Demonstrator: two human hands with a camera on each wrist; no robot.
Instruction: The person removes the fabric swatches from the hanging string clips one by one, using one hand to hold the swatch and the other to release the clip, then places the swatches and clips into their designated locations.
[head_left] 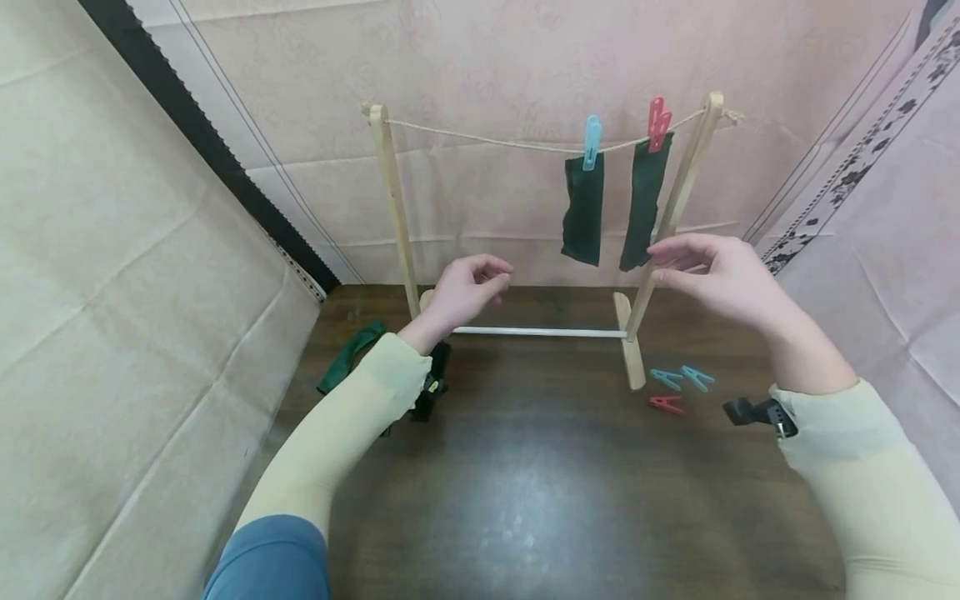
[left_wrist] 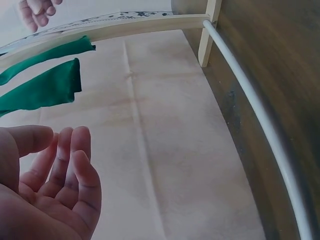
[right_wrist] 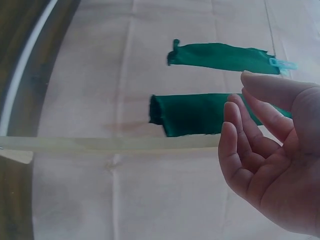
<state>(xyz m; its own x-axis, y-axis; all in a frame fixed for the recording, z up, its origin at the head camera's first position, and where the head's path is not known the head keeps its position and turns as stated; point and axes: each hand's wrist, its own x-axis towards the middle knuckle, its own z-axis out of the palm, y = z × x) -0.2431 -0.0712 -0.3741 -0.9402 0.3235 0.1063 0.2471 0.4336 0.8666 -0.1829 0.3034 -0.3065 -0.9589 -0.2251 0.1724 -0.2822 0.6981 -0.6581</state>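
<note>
Both hands are empty, loosely curled with only a narrow gap between thumb and fingers. The right hand (head_left: 716,271) is beside the right post (head_left: 690,175), close to the lower end of one green cloth (head_left: 645,204); whether they touch, I cannot tell. A second cloth (head_left: 583,208) hangs farther left of that hand, well to the right of the left hand (head_left: 468,292). If the right fingers caught the nearer cloth, a tug could pull it from the red peg (head_left: 658,125) above. The farther cloth looks likelier to slip or twist, since its blue peg (head_left: 592,143) bites near one top corner. Knocking the post could shake the line (head_left: 487,140) or shift the stand. Spare pegs (head_left: 665,379) lie on the table (head_left: 525,500) below the right hand, where a lowered sleeve might scatter them. No brand, label or writing is legible; the wall border (head_left: 862,162) beyond that hand carries only a floral pattern.
</note>
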